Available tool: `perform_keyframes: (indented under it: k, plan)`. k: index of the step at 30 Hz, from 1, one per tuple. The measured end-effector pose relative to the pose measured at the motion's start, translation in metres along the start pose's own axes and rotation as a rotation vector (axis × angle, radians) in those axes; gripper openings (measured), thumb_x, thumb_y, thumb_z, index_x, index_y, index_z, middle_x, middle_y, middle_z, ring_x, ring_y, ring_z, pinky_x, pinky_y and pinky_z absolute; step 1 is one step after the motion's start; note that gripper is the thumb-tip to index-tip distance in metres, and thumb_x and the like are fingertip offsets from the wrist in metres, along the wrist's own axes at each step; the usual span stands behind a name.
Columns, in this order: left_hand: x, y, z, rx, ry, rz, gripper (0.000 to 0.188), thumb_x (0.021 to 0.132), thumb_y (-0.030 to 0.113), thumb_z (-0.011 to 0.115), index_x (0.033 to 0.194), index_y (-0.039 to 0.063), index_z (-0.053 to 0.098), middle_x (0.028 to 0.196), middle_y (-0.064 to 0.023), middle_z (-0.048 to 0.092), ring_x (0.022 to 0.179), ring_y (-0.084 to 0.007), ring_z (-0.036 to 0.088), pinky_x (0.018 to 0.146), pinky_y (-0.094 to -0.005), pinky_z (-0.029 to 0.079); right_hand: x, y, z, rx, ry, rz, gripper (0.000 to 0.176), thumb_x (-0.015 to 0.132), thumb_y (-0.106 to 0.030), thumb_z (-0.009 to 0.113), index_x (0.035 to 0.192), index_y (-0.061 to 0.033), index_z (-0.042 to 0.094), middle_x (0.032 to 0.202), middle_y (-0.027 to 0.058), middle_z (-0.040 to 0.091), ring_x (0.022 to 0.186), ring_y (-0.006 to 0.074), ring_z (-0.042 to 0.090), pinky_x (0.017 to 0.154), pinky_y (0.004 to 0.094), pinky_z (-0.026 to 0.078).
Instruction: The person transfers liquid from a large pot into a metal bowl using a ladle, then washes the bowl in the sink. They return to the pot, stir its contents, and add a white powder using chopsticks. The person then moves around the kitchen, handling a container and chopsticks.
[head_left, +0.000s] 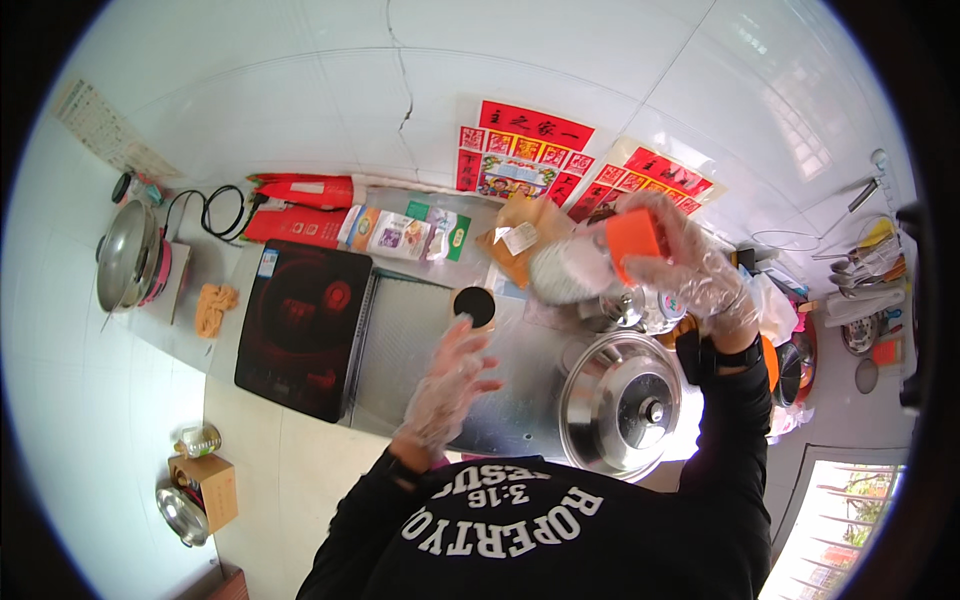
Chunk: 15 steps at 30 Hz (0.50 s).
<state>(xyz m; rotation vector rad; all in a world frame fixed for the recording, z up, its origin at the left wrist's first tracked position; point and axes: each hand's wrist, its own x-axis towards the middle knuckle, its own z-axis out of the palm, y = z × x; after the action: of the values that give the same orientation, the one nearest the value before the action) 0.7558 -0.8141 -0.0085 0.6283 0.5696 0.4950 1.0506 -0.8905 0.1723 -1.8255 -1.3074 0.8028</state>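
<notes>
My right hand (694, 270), in a clear plastic glove, grips a jar (571, 268) by its orange lid (630, 244). The jar is tilted on its side in the air above the counter; its body is blurred, and pale contents show through. My left hand (442, 394), also gloved, hovers over the metal counter (517, 397) with its fingers apart and nothing in it. Just beyond its fingertips stands a small round container with a black top (474, 305). Below my right forearm, a domed steel lid (622, 405) with a knob lies at the counter's front edge.
An induction cooker (304, 330) occupies the left side, with an orange cloth (216, 309) and a steel pan (126, 255) beyond it. Food packets (397, 232) and a brown paper bag (525, 232) line the wall. Small jars (660, 307) crowd behind the steel lid.
</notes>
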Motion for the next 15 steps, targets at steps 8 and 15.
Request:
perform_keyframes:
  k: [8,15]
  plan:
    - [-0.017,-0.028,-0.003,-0.107,0.051,0.020,0.060,0.097,0.052,0.058,0.139,0.012,0.045,0.127,-0.0088,0.059,0.103,-0.0259,0.066,0.069,-0.0376,0.060,-0.043,0.032,0.140,0.134,-0.101,0.085,0.052,0.091,-0.038,0.069,0.123,-0.0013,0.052,0.104,0.0221,0.062,0.094,0.0303,0.064,0.084,0.0395,0.051]
    - [-0.050,-0.041,-0.055,-0.280,0.126,-0.061,0.049,0.101,0.051,0.051,0.129,0.011,0.053,0.113,-0.0073,0.064,0.092,-0.0230,0.067,0.056,-0.0343,0.056,-0.049,0.012,0.184,-0.371,-0.229,-0.260,0.061,0.086,-0.041,0.072,0.131,-0.0079,0.049,0.111,0.0266,0.058,0.093,0.0464,0.064,0.078,0.0507,0.054]
